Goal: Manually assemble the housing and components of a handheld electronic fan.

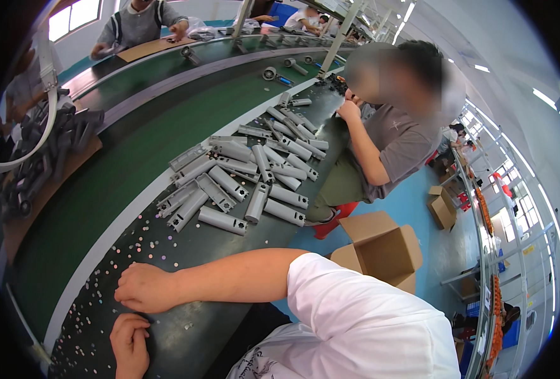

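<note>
My right hand (143, 288) rests on the dark tabletop (210, 294) with its fingers curled under. Its forearm reaches across from a white sleeve on the right. Just nearer lies my left hand (130, 346), also closed, its thumb against the bent fingers. Nothing shows in either hand, and they are slightly apart. Many small pale round dots (142, 245) are scattered over the table around them. Beyond, a loose pile of grey plastic tube-shaped housings (222, 220) covers the table; some are half shells with the hollow side up. Neither hand touches the pile.
A green conveyor belt (125, 155) runs along the left, carrying a few grey parts with round heads (269, 74). Dark grey parts (59, 148) are heaped beyond it. A co-worker (390, 136) sits at the table's right side. An open cardboard box (381, 249) stands beside my right arm.
</note>
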The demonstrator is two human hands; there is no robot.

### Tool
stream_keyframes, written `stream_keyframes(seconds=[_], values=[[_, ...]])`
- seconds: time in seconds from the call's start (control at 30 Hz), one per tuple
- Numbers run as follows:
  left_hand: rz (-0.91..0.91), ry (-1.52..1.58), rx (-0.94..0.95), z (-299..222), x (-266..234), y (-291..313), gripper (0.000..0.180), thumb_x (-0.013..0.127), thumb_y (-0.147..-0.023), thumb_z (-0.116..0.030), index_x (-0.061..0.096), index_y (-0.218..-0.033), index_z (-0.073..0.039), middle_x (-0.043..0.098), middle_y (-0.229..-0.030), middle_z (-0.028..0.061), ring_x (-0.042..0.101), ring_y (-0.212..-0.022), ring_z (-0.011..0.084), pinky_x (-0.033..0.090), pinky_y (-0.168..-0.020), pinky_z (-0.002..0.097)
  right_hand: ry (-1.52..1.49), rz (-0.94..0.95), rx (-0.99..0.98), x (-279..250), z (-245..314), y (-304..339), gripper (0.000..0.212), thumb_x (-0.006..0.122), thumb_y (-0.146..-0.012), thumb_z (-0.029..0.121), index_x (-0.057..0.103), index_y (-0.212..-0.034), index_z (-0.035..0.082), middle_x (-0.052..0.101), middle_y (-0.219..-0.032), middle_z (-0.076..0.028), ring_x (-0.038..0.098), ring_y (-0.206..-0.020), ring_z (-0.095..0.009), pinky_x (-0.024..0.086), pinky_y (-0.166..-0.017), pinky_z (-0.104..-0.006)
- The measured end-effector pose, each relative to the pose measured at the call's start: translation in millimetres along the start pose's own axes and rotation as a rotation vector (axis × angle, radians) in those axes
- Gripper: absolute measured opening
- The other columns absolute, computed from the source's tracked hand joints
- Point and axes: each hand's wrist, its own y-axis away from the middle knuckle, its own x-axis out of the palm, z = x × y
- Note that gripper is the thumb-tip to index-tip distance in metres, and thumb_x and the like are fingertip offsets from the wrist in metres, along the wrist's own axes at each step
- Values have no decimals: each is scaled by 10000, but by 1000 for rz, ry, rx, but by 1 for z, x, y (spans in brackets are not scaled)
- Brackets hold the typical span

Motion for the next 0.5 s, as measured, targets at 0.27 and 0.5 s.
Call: stream_keyframes(seconds=[0.27, 0.5], values=[[12, 10, -4, 6, -2, 1, 182, 465, -797, 120, 615, -835, 24, 604, -865, 128, 557, -621, 164, 452, -573, 263, 22, 12, -38, 0, 0, 1, 87, 621, -824, 176, 652, -850, 99, 601, -758, -60, 589, -805, -271, 441, -743, -413], [16, 4, -12, 6, -3, 2, 186, 470, -784, 123, 620, -835, 26, 616, -867, 133, 576, -629, 177, 470, -585, 277, 20, 48, -18, -3, 1, -1, 121, 625, -821, 174, 674, -899, 94, 627, -783, -60, 599, -821, -267, 449, -749, -409]])
